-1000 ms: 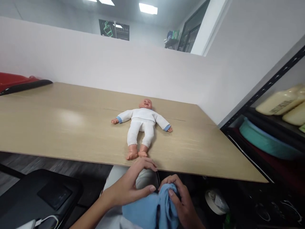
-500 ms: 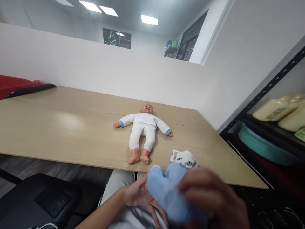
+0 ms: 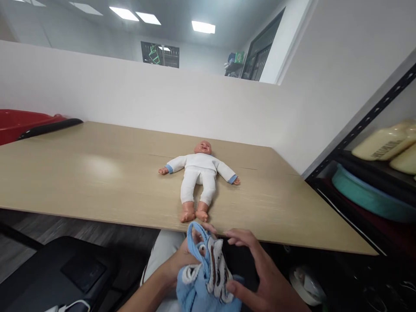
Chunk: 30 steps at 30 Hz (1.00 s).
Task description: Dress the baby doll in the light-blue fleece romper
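Both my hands on a blue garment (image 3: 201,288) below the near table (image 3: 97,173) edge.

My left hand (image 3: 177,264) is curled round the garment from behind, fingers closed on its bunched top. My right hand (image 3: 260,277) is mostly open, fingers stretched out and thumb resting on the lower hem. The garment is over my lap, just this side of the doll (image 3: 199,180), whose feet lie at the table edge. Its white panel has dark printed marks, and I can read no words there. The bottle (image 3: 383,141) on the right-hand shelf has a barcode label, too small to read.
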Each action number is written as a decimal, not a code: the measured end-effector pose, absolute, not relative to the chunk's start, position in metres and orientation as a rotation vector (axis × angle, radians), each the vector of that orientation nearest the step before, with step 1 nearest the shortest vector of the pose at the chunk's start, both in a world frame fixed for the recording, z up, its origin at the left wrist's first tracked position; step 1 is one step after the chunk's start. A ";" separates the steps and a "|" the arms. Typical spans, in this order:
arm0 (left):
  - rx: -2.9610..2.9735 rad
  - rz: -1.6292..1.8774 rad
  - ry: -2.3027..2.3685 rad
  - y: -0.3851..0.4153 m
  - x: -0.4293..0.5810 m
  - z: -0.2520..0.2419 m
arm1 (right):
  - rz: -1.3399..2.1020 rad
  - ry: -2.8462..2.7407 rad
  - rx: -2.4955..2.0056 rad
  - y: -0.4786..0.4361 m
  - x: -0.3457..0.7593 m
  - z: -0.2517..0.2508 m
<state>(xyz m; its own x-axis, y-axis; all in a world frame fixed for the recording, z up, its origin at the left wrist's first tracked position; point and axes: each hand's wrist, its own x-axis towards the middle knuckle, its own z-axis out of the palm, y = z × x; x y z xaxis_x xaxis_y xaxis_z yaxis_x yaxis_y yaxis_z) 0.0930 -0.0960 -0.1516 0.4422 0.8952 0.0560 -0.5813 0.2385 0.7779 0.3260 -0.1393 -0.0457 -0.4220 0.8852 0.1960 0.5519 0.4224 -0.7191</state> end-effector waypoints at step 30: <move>1.577 1.018 0.701 -0.052 0.038 -0.050 | 0.742 -2.110 -0.695 -0.069 0.270 -0.003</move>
